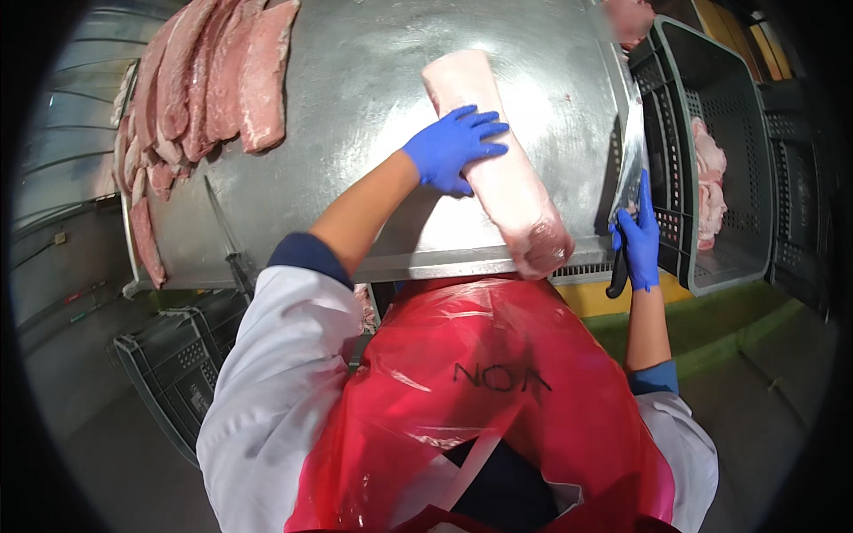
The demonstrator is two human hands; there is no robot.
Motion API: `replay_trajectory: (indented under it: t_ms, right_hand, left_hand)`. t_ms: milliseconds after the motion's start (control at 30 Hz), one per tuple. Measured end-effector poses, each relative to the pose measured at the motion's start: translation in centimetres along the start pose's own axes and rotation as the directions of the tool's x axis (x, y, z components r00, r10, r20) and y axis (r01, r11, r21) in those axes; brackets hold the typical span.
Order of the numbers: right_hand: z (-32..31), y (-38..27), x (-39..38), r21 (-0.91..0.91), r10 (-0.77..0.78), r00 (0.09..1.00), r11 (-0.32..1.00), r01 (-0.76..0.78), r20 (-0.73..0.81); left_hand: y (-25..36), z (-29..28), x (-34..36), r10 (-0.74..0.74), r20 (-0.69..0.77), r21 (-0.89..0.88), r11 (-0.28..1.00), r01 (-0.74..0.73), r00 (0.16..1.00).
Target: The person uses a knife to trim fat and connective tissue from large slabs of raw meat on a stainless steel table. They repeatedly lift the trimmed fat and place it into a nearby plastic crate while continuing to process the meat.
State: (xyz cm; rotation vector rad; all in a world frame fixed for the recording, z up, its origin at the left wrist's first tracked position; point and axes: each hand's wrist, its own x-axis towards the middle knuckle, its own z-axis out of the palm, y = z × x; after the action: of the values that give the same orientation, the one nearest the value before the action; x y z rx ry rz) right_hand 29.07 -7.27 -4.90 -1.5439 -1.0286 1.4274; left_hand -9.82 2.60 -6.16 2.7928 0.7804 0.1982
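Note:
A long pale pork loin (515, 182) with a fat-covered surface lies slantwise on the metal table (355, 80). Its near end, showing pink meat, reaches over the front edge. Across the loin's left side and top rests my left hand (455, 149), blue-gloved, with its fingers spread flat. Off the table's right edge, my right hand (638, 244), also in a blue glove, is closed round the black handle of a knife (632, 133). The blade points away from me, apart from the loin.
Several strips of trimmed meat (213, 75) lie at the far left. A second knife (222, 213) rests near the table's left front. On the right a dark crate (755, 191) holds pale trimmings (708, 182); another crate (169, 355) stands low at left.

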Motion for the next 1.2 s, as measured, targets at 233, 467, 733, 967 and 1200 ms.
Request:
replay_trajectory:
  t_ms: [233,467,733,967,1200]
  right_hand:
    - [-0.7,-0.7,-2.4,0.014,-0.006,0.999,1.0,0.007,-0.035]
    - [-2.0,3.0,-5.4,0.077,0.035,0.997,0.997,-0.03,-0.069]
    - [-1.1,3.0,-2.4,0.105,-0.034,0.999,0.994,0.035,-0.017]
    - [-0.2,3.6,-1.4,0.063,-0.044,0.999,0.997,0.042,0.028]
    - [0.8,2.5,0.7,0.052,0.058,0.998,0.997,-0.058,-0.004]
  left_hand:
    - [0.9,-0.2,2.6,-0.534,0.211,0.23,0.841,0.49,0.818]
    - [7.0,1.8,0.6,-0.336,-0.028,-0.006,0.942,0.336,0.942]
    - [11.2,5.7,12.0,-0.355,0.013,0.049,0.934,0.354,0.935]
    - [7.6,6.8,12.2,-0.627,-0.132,-0.427,0.735,0.527,0.768]
    - [9.6,7.2,15.5,-0.498,0.026,0.379,0.807,0.452,0.867]
